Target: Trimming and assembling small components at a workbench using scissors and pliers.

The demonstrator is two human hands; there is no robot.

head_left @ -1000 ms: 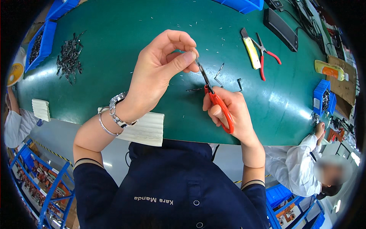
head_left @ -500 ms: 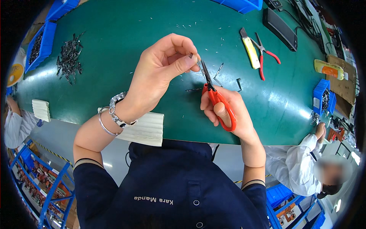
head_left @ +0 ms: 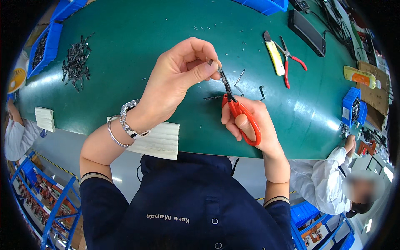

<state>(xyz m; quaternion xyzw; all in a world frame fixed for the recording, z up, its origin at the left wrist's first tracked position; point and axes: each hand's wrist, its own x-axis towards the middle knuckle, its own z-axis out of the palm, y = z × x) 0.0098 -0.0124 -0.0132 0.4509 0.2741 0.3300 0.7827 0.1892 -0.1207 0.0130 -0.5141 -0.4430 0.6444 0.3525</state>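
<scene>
- Scissors [head_left: 239,114]: glossy red plastic loop handles, slim dark blades, held above the green table [head_left: 137,46] near its front edge.
- Right hand [head_left: 250,125]: closed through the handles.
- Left hand [head_left: 179,77]: pinching a small dark part [head_left: 211,62], possibly metal, mostly hidden by fingertips, at the blade tips.
- Ribbed white block [head_left: 160,141]: at the table's front edge, partly covered by the left wrist.

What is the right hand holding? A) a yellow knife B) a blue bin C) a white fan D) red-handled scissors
D: the right hand grips the red-handled scissors, blades pointing up at the small dark piece pinched in the left hand; the yellow knife lies untouched on the green table.
</scene>
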